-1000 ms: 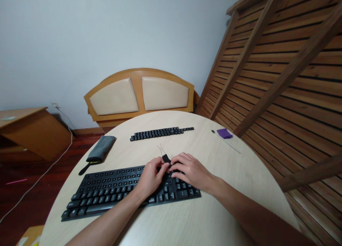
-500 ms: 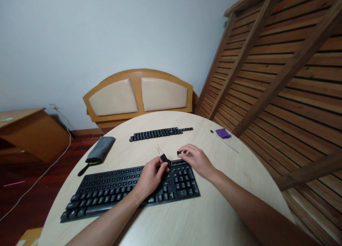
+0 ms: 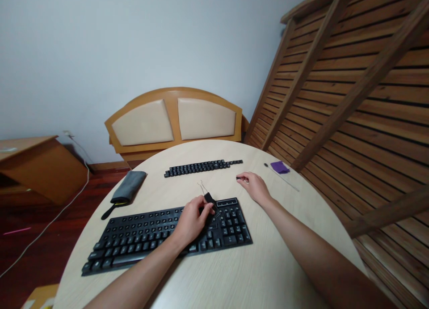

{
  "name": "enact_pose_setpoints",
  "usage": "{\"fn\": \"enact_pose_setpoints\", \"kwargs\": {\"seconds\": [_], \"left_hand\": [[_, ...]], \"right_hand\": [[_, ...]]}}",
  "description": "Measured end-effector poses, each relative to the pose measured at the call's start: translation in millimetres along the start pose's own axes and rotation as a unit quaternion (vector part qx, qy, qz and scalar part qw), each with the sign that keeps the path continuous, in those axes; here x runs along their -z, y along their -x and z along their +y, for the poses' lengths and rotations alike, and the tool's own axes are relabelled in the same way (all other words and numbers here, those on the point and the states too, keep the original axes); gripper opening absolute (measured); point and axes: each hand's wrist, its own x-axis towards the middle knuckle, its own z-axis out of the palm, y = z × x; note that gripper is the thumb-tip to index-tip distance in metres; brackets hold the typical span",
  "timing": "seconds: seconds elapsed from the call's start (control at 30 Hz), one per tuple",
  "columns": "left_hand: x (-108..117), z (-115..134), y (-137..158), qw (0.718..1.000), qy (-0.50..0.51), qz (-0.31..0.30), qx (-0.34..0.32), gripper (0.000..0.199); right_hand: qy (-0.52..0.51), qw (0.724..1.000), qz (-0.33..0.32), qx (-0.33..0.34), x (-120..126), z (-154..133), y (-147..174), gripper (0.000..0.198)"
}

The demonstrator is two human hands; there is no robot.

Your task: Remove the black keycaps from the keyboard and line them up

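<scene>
A black computer keyboard (image 3: pixel 134 251) lies on the round table, with bare switch posts in its upper left rows and keycaps on the rest. My left hand (image 3: pixel 194 217) rests over its middle, closed around a keycap puller (image 3: pixel 208 197) with a black handle; the two wire prongs point away from me. To the right, beyond the keyboard's corner, my right hand (image 3: pixel 255 187) pinches a small black keycap (image 3: pixel 238 178) just above the tabletop. Removed keycaps (image 3: pixel 197 167) lie in rows farther back, a thin line of them running off to the right.
A grey pouch (image 3: pixel 129 187) lies at the table's left. A purple cloth (image 3: pixel 280 167) and a thin rod with a dark tip (image 3: pixel 283 178) are at the right. A padded headboard (image 3: pixel 174 94) stands behind the table (image 3: pixel 268 264), and a slatted wooden panel (image 3: pixel 335 99) leans at the right.
My right hand has carried the keycap away from the keyboard, to the right and toward the far side. My left hand keeps the puller in nearly the same place.
</scene>
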Motion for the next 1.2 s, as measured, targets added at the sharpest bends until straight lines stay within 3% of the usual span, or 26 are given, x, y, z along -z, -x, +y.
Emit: {"fn": "enact_pose_setpoints", "kwargs": {"seconds": [0.4,0.77,1.2], "left_hand": [[0.8,2.3,0.3,1.000,-0.005,-0.005,0.007,0.026],[1.2,2.7,-0.1,1.000,-0.007,-0.005,0.013,0.026],[0.7,2.1,0.6,1.000,-0.010,-0.006,0.018,0.025]], "right_hand": [[0.073,0.996,0.015,-0.045,-24.7,7.9,-58.7,0.016],[0.074,0.996,0.035,-0.024,-33.6,8.2,-60.6,0.026],[0.088,0.994,0.037,-0.049,-30.6,3.1,-58.9,0.022]]}}
